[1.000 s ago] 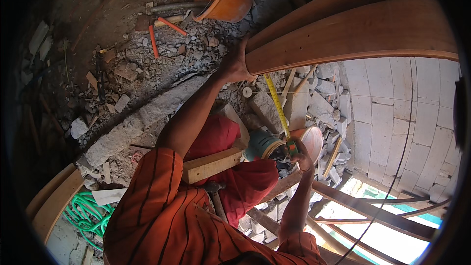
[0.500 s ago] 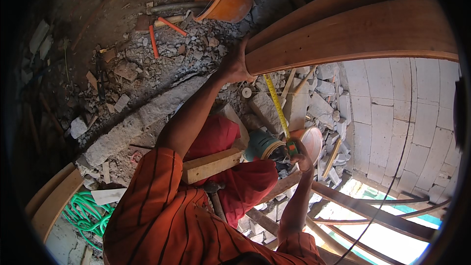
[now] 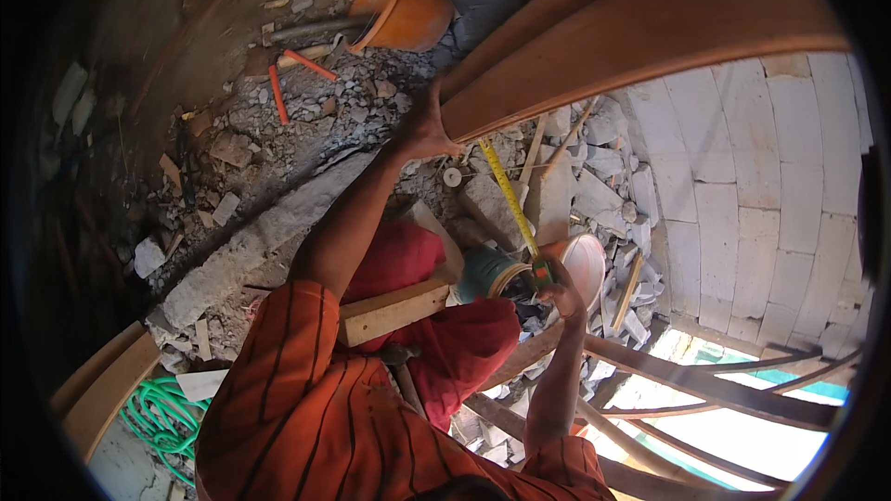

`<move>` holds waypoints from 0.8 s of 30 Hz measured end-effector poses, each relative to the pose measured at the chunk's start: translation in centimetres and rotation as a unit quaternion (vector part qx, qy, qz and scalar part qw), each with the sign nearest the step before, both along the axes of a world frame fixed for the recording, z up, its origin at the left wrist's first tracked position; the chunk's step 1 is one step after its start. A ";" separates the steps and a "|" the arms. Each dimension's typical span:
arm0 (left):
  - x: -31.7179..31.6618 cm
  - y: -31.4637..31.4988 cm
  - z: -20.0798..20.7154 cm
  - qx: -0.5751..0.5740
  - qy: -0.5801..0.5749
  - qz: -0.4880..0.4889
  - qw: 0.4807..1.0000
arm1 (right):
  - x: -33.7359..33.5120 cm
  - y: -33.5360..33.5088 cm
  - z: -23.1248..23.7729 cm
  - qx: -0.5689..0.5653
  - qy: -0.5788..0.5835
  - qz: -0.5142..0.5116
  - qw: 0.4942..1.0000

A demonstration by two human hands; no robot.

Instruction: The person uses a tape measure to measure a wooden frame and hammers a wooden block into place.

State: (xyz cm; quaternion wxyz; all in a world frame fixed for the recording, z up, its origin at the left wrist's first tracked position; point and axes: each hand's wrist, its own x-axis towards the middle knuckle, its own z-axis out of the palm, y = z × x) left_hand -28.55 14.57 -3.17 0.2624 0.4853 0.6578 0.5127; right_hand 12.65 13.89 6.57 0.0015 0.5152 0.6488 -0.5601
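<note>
My left hand (image 3: 429, 128) is closed around the near end of a long reddish-brown wooden board (image 3: 640, 46), with a second board (image 3: 566, 14) lying along its far side. In my right hand (image 3: 562, 295) is a green tape measure (image 3: 542, 272). Its yellow blade (image 3: 508, 190) is drawn out and runs up to the board end beside my left hand; the blade's tip is hard to make out there. A short wooden block (image 3: 393, 313) lies across my lap, and next to it rests a hammer (image 3: 401, 357).
Rubble (image 3: 353, 121) covers the ground around an orange bucket (image 3: 408, 9). A teal bucket (image 3: 484, 271) and a pale round container (image 3: 583, 264) stand near my right hand. A block wall (image 3: 733, 195) rises at right, above wooden beams (image 3: 705, 382). A green hose (image 3: 158, 413) lies coiled at left.
The view has shifted slightly, moving most things a little left. The boards' far end has swung upward in the picture, uncovering more wall. Both hands keep their holds.
</note>
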 end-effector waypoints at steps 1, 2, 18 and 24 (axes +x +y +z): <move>-0.1 0.0 -0.1 -0.002 0.000 0.001 1.000 | 0.0 0.0 0.3 0.009 0.009 0.003 1.000; -0.2 0.1 -0.3 -0.004 0.000 0.002 1.000 | 0.3 -0.3 0.7 -0.002 0.000 -0.009 1.000; 2.0 -0.9 5.8 0.031 0.065 0.093 0.993 | 9.9 -13.3 -2.9 0.072 0.119 -0.267 0.954; 2.0 0.4 16.1 0.081 0.186 0.078 0.976 | 9.8 -14.6 -7.0 0.152 0.127 -0.311 0.930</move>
